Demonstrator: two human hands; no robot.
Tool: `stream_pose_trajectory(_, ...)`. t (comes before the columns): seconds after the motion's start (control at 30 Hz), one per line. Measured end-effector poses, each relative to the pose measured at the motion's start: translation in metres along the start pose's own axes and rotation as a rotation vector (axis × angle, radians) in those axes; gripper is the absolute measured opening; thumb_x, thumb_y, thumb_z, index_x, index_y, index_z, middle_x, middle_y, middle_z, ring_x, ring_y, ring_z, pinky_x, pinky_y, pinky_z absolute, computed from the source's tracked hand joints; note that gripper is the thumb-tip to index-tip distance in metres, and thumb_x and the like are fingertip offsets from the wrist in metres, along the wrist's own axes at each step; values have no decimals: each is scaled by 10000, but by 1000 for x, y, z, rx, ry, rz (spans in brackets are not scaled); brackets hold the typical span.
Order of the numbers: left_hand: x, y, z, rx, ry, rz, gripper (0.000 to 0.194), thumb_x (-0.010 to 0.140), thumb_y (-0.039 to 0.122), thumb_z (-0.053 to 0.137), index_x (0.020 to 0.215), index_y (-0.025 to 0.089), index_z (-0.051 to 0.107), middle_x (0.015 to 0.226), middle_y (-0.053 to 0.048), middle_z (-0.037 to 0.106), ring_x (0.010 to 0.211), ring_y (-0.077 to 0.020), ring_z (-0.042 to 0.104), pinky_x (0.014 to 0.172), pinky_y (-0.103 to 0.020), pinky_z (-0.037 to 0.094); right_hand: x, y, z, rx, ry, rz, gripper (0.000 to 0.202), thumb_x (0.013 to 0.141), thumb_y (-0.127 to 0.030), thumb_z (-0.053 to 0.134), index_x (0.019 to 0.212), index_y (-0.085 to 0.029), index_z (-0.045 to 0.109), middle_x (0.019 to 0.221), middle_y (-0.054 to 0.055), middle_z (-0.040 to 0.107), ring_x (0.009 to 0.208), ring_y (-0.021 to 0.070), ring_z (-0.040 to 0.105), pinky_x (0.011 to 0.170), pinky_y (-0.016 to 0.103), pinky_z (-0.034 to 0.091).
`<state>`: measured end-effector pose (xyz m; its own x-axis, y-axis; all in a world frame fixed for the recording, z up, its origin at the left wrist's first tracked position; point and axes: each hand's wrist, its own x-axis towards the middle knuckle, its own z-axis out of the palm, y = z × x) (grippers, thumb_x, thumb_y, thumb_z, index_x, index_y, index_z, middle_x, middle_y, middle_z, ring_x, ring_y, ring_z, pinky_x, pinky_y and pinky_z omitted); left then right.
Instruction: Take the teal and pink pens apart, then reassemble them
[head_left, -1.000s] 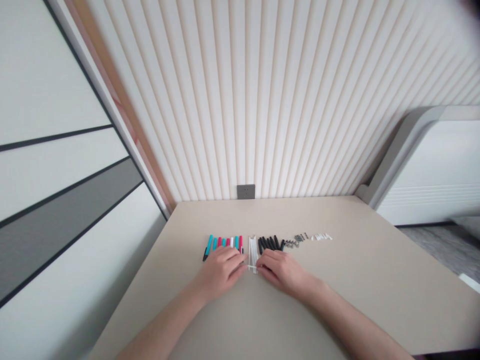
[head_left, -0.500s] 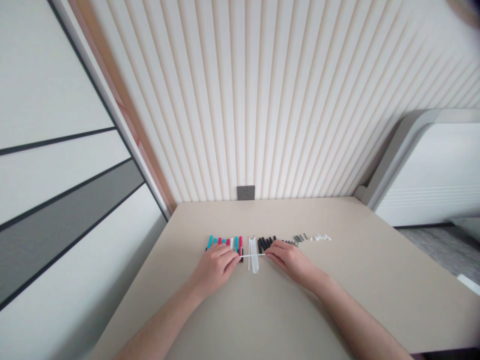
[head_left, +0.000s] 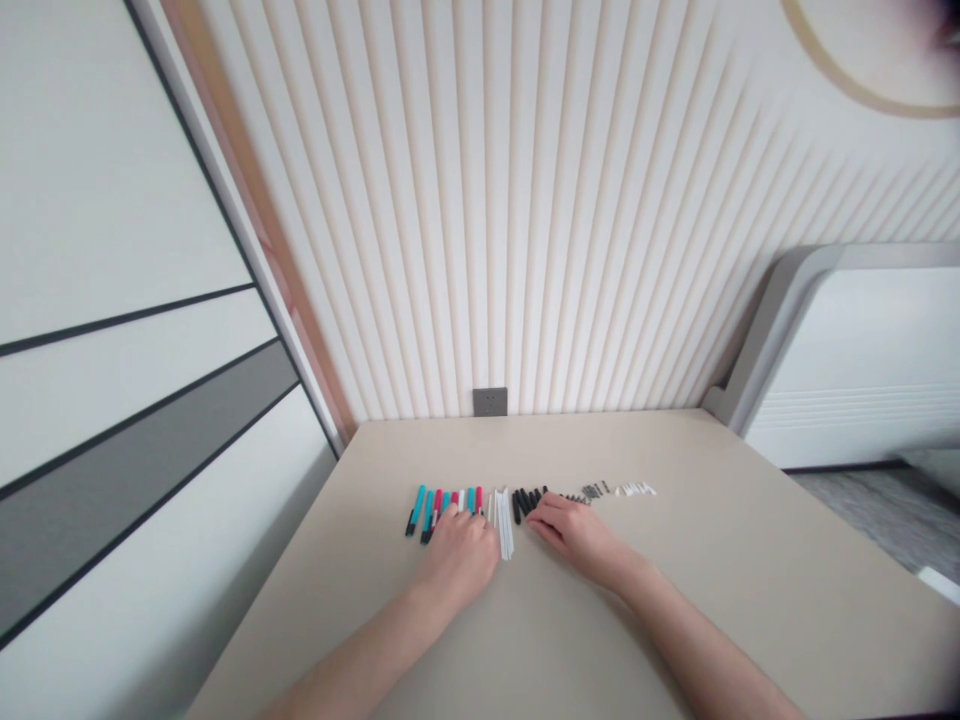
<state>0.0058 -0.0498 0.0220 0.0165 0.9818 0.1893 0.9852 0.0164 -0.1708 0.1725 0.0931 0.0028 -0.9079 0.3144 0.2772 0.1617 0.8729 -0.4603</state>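
Note:
Over the lower ends of a row of teal, red and white pen barrels (head_left: 421, 505) lies my left hand (head_left: 466, 548), its fingers curled; whatever they hold is hidden. White thin sticks (head_left: 505, 525) lie just right of it. My right hand (head_left: 564, 528) has its fingertips pinched together beside the black caps (head_left: 518, 507), and what is between them is too small to make out. Small dark pieces (head_left: 595, 491) and small white pieces (head_left: 636, 489) lie beyond it to the right.
The beige table (head_left: 420, 650) meets a ribbed wall with a grey socket (head_left: 490, 402). A white cabinet (head_left: 285, 480) stands at the left, and a grey-white headboard (head_left: 855, 360) at the right.
My left hand has moved right and turned more palm-down, uncovering pens at the row's left. The white stick that stretched between both hands is no longer visible there. The camera view has shifted.

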Motion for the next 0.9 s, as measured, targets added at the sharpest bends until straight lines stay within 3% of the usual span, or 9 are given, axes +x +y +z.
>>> stream_pose_trajectory(0.2, 4, 2, 3, -48, 5, -23, 292, 919, 238, 469, 742, 139, 678, 728, -91, 676, 742, -237, 634, 794, -412, 389, 1, 2, -1, 9, 8, 22, 284, 989, -296, 414, 987, -214, 686, 916, 53, 640, 818, 167, 632, 746, 258, 465)
stream_pose_trajectory(0.33, -2, -3, 2, -109, 37, -25, 226, 906, 297, 521, 798, 153, 657, 795, -77, 660, 789, -242, 617, 795, -411, 385, 0, 0, -2, 36, 15, 34, 260, 978, -304, 440, 992, -224, 687, 921, 48, 659, 823, 171, 633, 742, 260, 459)
stream_pose_trajectory(0.5, -14, -13, -2, -209, 16, 79, 198, 845, 353, 635, 970, 199, 638, 926, -55, 630, 891, -245, 574, 831, -409, 381, 2, -1, 0, 129, 32, 60, 223, 958, -312, 492, 951, -224, 697, 912, 34, 675, 821, 168, 628, 744, 266, 453)
stream_pose_trajectory(0.73, -16, -11, -1, -300, 38, 153, 172, 890, 262, 603, 1057, 227, 620, 942, -34, 614, 921, -220, 568, 833, -390, 408, 7, -7, 13, 413, 82, 100, 218, 925, -323, 557, 828, -198, 707, 852, 34, 653, 808, 153, 612, 753, 258, 461)
stream_pose_trajectory(0.9, -16, -6, 4, -426, 127, 73, 222, 921, 210, 546, 1138, 227, 584, 989, -34, 631, 962, -216, 570, 882, -397, 428, 7, -15, 14, 507, 86, 125, 192, 918, -302, 551, 943, -210, 718, 925, 45, 636, 852, 156, 602, 788, 272, 469)
